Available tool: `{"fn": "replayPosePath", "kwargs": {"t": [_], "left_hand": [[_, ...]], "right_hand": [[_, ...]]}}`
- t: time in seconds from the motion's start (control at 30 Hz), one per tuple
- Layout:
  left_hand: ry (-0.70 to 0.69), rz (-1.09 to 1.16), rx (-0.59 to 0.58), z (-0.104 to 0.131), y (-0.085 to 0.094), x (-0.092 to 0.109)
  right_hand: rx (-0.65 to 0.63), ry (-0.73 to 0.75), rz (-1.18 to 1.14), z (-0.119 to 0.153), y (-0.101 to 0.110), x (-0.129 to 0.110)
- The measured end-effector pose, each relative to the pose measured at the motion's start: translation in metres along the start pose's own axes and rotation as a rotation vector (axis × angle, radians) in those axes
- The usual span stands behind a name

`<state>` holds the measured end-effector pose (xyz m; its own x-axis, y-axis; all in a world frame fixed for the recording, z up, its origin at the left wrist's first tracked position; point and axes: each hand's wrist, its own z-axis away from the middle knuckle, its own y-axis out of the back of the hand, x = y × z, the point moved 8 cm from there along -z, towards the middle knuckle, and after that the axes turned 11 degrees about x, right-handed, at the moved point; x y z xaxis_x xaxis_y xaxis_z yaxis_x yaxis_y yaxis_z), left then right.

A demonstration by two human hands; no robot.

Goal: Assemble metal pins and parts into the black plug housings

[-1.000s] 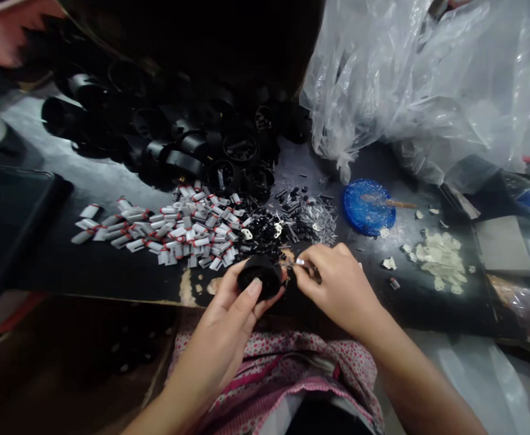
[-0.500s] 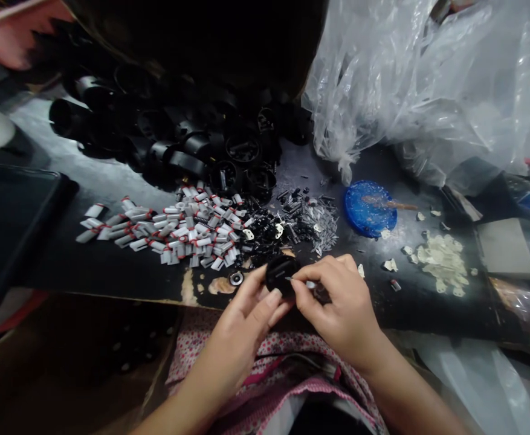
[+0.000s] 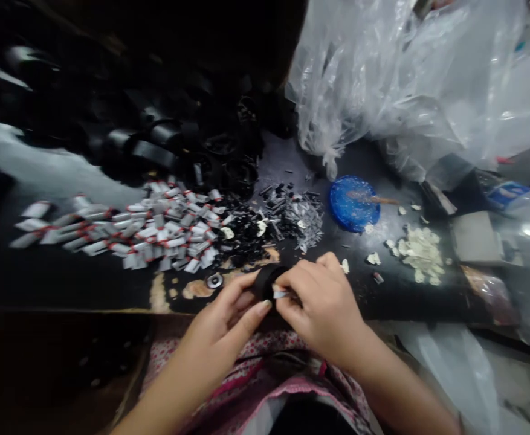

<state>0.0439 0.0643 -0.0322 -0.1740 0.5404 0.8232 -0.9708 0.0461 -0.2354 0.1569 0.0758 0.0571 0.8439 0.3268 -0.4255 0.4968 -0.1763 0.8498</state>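
Observation:
Near the bench's front edge, my left hand [image 3: 231,320] grips a round black plastic part [image 3: 263,284] between thumb and fingers. My right hand [image 3: 319,302] is closed in a pinch against the part's right side. A small pale grey piece [image 3: 281,294] shows at its fingertips; its exact kind is too small to make out. Just left of the held part, a small metal ring [image 3: 214,280] lies on the bench. Beyond my hands are a heap of grey-white cylinders with red bands [image 3: 156,229] and a pile of small grey metal pieces [image 3: 303,220].
Black round housings [image 3: 156,142] crowd the back left. A blue round lid [image 3: 354,204] with a stick across it sits right of centre. Several cream-coloured small parts [image 3: 421,254] lie at the right. Clear plastic bags [image 3: 359,78] fill the back right.
The view has shifted, so the bench things appear farther left. The black part is turned more edge-on, and my right fingertips now cover more of it, with the pale piece showing between them.

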Motion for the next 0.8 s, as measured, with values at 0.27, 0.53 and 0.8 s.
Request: {"fn": "replayPosePath", "kwargs": {"t": [0.27,0.53,0.8], "left_hand": [[0.112,0.113,0.085,-0.002,-0.001,-0.016],[0.153,0.183,0.102,-0.003,-0.005,-0.019],[0.184,0.370,0.102,-0.002,-0.015,-0.013]], "right_hand": [[-0.035,-0.268,0.116,0.032,0.045,0.056],[-0.158,-0.344,0.303,0.047,0.048,0.115],[-0.022,-0.345,-0.115,0.032,0.035,0.074]]}}
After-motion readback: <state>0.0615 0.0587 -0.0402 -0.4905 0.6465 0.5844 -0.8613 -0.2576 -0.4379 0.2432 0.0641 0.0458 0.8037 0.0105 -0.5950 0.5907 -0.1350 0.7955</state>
